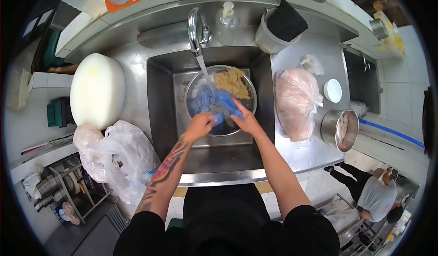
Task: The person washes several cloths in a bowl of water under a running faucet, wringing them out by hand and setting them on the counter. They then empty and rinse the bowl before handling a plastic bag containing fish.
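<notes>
Water runs from the faucet (195,32) into a round metal bowl (189,103) in the sink. In the bowl lies a wet blue cloth (222,98). My left hand (200,124) grips the near end of this blue cloth, fingers closed round a bunched piece. On the other side my right hand (246,118) holds the cloth between thumb and fingers. Some greyish cloth (225,111) shows between the two hands, low over the bowl. Behind them a tan cloth (232,82) rests against the bowl's far right side.
The steel sink (210,158) surrounds the bowl. To its right are a large bag of pale meat (297,103), a white bowl (332,90) and a metal pot (326,130). A white oval block (97,89) and plastic bags (125,153) stand left. Another person (376,196) is at the lower right.
</notes>
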